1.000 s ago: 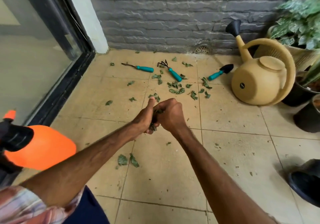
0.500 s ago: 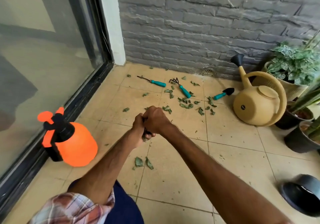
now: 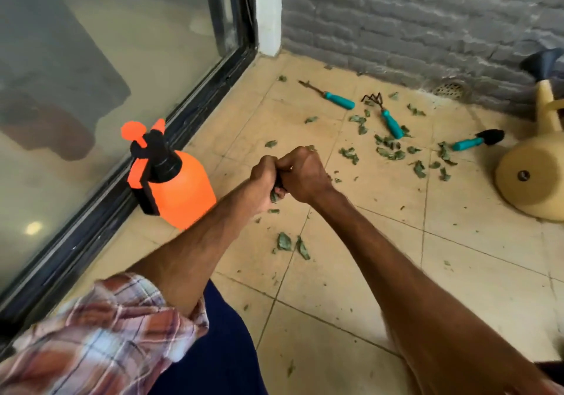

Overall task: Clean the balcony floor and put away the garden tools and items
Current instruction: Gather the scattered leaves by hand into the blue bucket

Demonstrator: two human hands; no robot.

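My left hand [image 3: 265, 179] and my right hand [image 3: 305, 174] are pressed together above the floor, both closed around a bunch of green leaves [image 3: 274, 195] that pokes out below them. More torn leaves [image 3: 387, 150] lie scattered on the beige tiles [image 3: 381, 229] ahead, and two lie under my arms [image 3: 290, 243]. Three teal-handled tools rest near the wall: a weeder [image 3: 331, 97], a hand rake [image 3: 386, 116] and a small trowel [image 3: 477, 139].
An orange spray bottle [image 3: 174, 181] with a black pump stands beside the sliding glass door [image 3: 106, 74] at left. A beige watering can [image 3: 534, 165] lies at the right edge. A grey brick wall [image 3: 412, 19] with a floor drain [image 3: 451, 89] closes the back.
The view has swung left and nearer the floor, so the spray bottle now sits close to my left arm. My hands stay clasped on the leaves.
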